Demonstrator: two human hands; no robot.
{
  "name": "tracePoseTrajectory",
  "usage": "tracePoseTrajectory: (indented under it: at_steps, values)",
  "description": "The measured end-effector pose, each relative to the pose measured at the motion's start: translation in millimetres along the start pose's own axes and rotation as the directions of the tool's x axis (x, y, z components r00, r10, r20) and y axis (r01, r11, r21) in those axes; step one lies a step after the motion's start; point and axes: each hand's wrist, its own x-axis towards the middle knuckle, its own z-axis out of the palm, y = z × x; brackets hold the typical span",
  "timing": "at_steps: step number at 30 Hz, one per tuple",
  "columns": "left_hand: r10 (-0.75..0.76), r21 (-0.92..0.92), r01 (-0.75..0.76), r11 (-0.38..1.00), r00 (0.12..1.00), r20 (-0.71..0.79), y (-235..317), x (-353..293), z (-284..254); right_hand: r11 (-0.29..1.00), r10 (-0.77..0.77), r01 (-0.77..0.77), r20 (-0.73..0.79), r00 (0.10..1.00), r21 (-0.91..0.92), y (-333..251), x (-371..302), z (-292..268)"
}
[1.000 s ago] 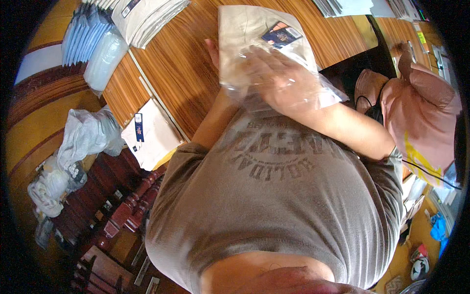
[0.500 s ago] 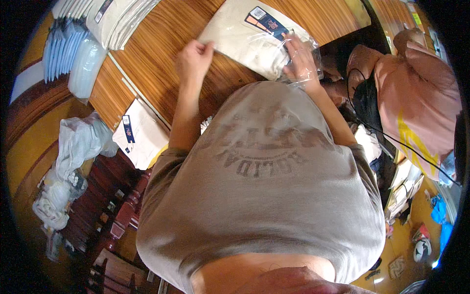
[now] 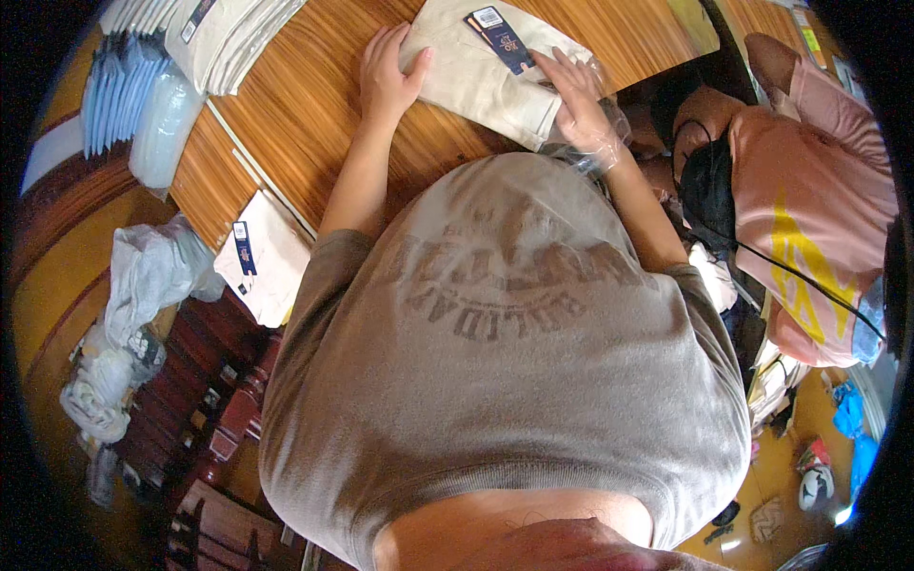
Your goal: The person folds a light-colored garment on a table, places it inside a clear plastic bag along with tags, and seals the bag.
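A folded cream garment (image 3: 466, 81) lies on the brown wooden table in front of me. A dark blue hang tag (image 3: 506, 44) rests on top of it. My left hand (image 3: 388, 78) is at the garment's left edge, thumb apart from the outstretched fingers. On the garment's right side lies my right hand (image 3: 579, 107), its fingers extended near the lower end of the tag. A clear plastic bag (image 3: 596, 160) is bunched around my right hand and wrist, along the garment's right end. How far the garment sits inside the bag is hard to see.
Stacked cream garments (image 3: 233, 38) stand at the far left, beside light blue packets (image 3: 122, 90) and a clear plastic pack (image 3: 164, 133). Another tagged garment (image 3: 262, 262) hangs over the table's left edge. A person in a pink shirt (image 3: 800, 200) is close on the right.
My left hand has moved up and its closed fingers have spread out. My right hand has shifted slightly left, with the plastic now drawn back toward its wrist. The tag has shifted left.
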Motion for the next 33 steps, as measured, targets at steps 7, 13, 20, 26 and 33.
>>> tracePoseTrajectory:
  at_steps: [7, 13, 20, 26, 33]
  values:
    - [0.039, 0.042, -0.038, 0.998, 0.999, -0.014, 7, -1, -5, 0.976, -0.126, 0.145, 0.122, 0.984, -0.164, 12, 0, -24]
    - [0.021, 0.059, -0.023, 0.998, 0.999, 0.045, 27, 1, -20, 0.99, 0.133, -0.114, -0.265, 0.955, 0.086, 4, -7, 7]
    - [0.024, 0.08, -0.029, 0.996, 0.998, 0.053, 22, 2, -18, 0.946, 0.301, -0.324, -0.329, 0.895, -0.018, 7, 5, 28]
    - [0.018, 0.089, -0.023, 0.996, 0.998, 0.056, 21, 0, -14, 0.915, 0.4, -0.353, -0.318, 0.86, 0.196, 13, 2, 32]
    - [0.025, 0.061, -0.029, 0.998, 0.997, 0.072, 25, 4, -19, 0.645, 0.622, -0.329, -0.223, 0.751, 0.69, -26, 15, 33]
